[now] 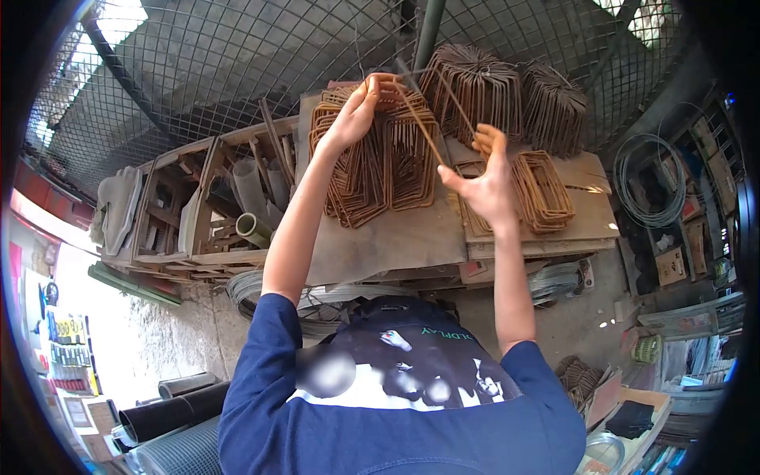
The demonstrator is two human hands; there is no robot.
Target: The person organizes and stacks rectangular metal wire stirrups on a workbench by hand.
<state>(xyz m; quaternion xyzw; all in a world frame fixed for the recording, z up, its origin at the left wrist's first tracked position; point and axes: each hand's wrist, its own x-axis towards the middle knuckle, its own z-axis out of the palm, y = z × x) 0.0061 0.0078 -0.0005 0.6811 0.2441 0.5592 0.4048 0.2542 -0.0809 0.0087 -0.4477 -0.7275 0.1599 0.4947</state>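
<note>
Nearest the camera is the person's dark blue short-sleeved T-shirt with a black and white print (412, 380), and both bare arms reach out from it over the grey, worn wooden worktop (396, 237). The right hand (484, 184) hovers above the worktop's middle, its grip closed with fingers and thumb pinched on the near end of a thin rusty bent steel rod (419, 127). The rod runs slantwise from there toward the worktop's far edge, where the left hand (358, 107) has its grip curled shut round the other end, held above a leaning row of rust-brown rectangular steel stirrups (372, 174). Just beside the right hand, toward the worktop's right edge, lies a smaller flat stack of rusty rectangular stirrups (545, 190). At the far edge stand two upright bundles of rusty wire stirrups (507, 91), close together. Left of the worktop is a wooden crate rack holding grey plastic pipes (237, 206). A grey wire mesh fence (237, 55) backs it all.
</note>
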